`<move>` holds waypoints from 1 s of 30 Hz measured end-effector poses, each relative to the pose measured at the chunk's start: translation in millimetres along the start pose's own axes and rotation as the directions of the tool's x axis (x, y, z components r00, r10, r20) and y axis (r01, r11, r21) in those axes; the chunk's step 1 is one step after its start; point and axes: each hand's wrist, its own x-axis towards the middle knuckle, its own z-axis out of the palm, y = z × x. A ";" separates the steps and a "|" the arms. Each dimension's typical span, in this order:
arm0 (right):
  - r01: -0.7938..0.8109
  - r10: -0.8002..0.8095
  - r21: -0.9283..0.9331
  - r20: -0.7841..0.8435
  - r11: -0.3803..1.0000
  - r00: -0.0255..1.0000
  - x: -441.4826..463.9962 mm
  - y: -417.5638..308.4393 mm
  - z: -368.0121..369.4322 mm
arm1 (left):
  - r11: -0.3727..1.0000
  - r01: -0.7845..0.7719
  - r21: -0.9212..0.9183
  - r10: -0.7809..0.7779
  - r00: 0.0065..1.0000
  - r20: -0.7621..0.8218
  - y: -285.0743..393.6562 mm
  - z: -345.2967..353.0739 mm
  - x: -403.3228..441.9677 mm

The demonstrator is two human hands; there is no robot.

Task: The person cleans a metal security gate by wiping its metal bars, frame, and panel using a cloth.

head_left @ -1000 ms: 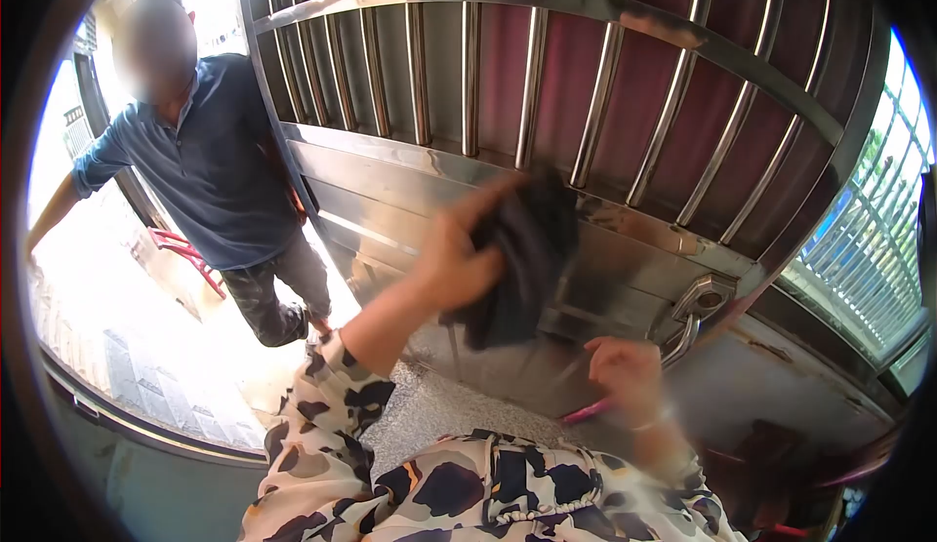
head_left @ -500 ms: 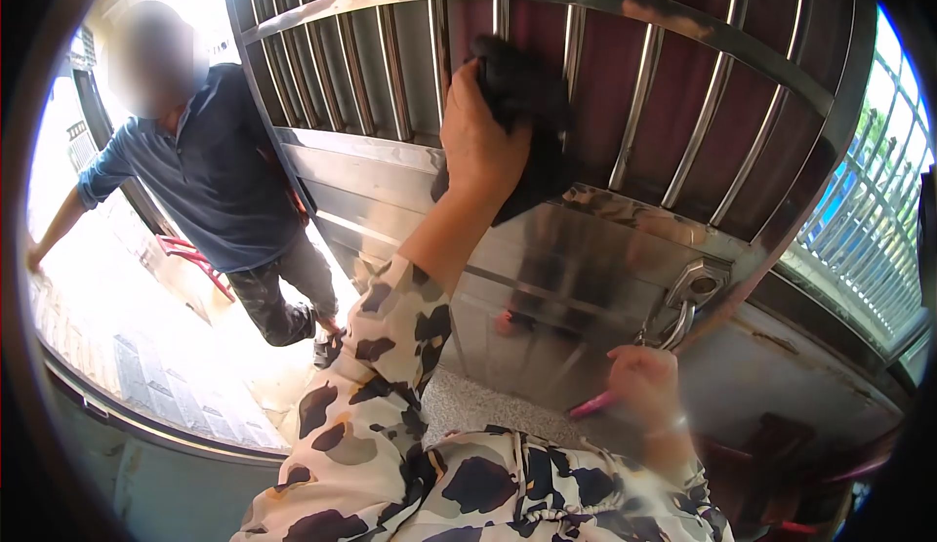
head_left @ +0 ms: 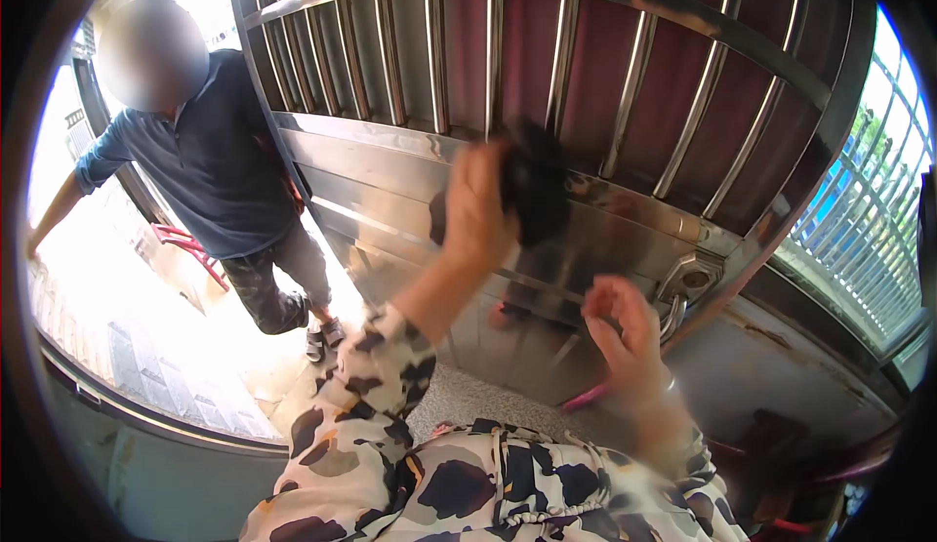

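Note:
My left hand [head_left: 480,215] is closed on a black cloth [head_left: 537,191]. The cloth, blurred by motion, lies against the metal door [head_left: 390,220], around where the upright bars meet the flat lower panel. My right hand [head_left: 627,329] is raised in front of the lower panel, just left of the door handle [head_left: 675,313]. Its fingers are curved with a gap to the thumb, and nothing shows in them. Both arms come out of patterned sleeves.
A person in a dark blue shirt [head_left: 210,157] stands in the bright doorway at left, one arm stretched to the side. A red metal frame [head_left: 190,249] is behind them. At right is a barred window [head_left: 869,220]. A pink bar [head_left: 584,399] shows below my right hand.
My left hand and the black cloth have moved down from the bars toward the flat panel. My right hand has risen from below the handle, its fingers now more apart.

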 end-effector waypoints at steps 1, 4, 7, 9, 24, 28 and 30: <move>0.077 -0.077 -0.007 -0.022 0.997 0.997 11.1 -11.0 6.3 | 0.994 -0.009 -0.113 0.020 0.995 0.102 4.7 7.2 -20.9; 0.340 -0.314 -0.385 0.130 0.858 0.940 31.1 -36.4 14.9 | 0.829 0.381 -0.410 -0.273 0.914 0.299 33.1 5.0 -73.9; 0.325 -0.295 -0.313 0.140 0.893 0.945 24.5 -26.6 35.5 | 0.552 0.564 -0.614 -0.352 0.825 0.442 32.1 -9.1 -83.6; 0.343 -0.314 -0.324 0.139 0.882 0.939 24.7 -23.4 38.5 | 0.572 0.577 -0.583 -0.338 0.813 0.473 30.0 -19.7 -80.4; 0.414 -0.519 -0.607 0.004 0.678 0.855 100.2 -70.4 46.7 | 0.380 0.658 -0.650 -0.261 0.751 0.607 -11.0 -84.7 -63.4; 0.388 -0.621 -0.870 0.128 0.303 0.773 133.2 -121.0 44.9 | 0.704 0.309 -0.639 -0.240 0.951 0.195 -50.7 -86.7 -30.9; 0.346 -0.504 -0.916 0.205 0.204 0.839 148.6 -125.4 58.8 | 0.802 0.210 -0.559 -0.194 0.977 0.088 -58.5 -89.8 -4.1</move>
